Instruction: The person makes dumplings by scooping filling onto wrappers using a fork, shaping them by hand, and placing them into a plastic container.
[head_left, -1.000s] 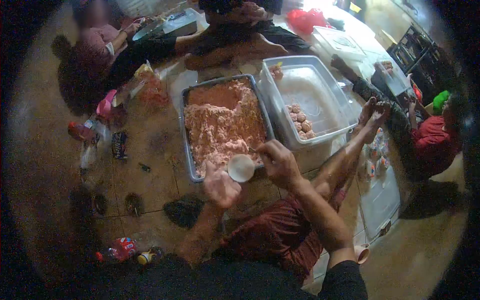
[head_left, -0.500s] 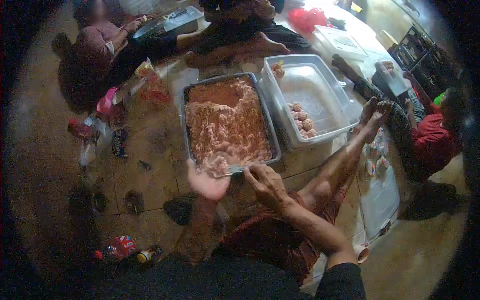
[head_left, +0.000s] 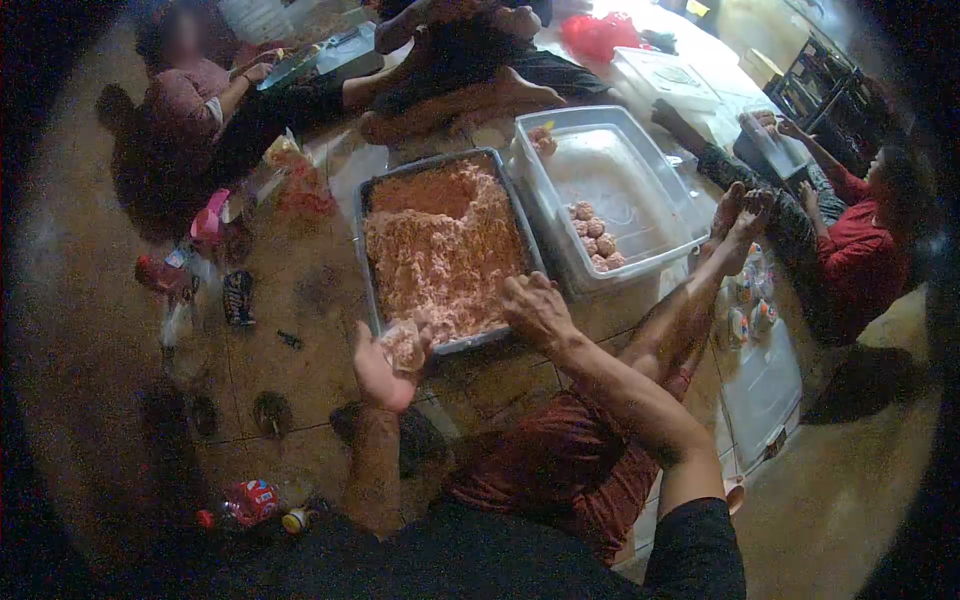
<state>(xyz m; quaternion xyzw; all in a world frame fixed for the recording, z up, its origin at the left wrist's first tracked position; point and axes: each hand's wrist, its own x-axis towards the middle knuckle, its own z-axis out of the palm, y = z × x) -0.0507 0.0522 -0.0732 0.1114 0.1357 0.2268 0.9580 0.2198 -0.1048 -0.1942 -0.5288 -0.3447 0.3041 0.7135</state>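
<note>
Head view: tub (head_left: 472,343) of mixture (head_left: 445,250), bin (head_left: 630,165) of balls (head_left: 597,238), tiled floor (head_left: 300,370); my left hand (head_left: 381,376) cradles a lump (head_left: 404,348); right hand (head_left: 540,312) curled, contents unclear.

The place appears to be a domestic room used for food preparation. Indicators: a tiled floor (head_left: 300,375) supports a tray (head_left: 480,341) of minced mix (head_left: 440,250); right of the tray, a bin (head_left: 630,185) contains balls (head_left: 594,235). People (head_left: 858,250), some barefoot, sit around the tray. Drink bottles (head_left: 250,503) lie to its near left.

Right hand (head_left: 540,312) moved away from left hand (head_left: 386,372)
</note>
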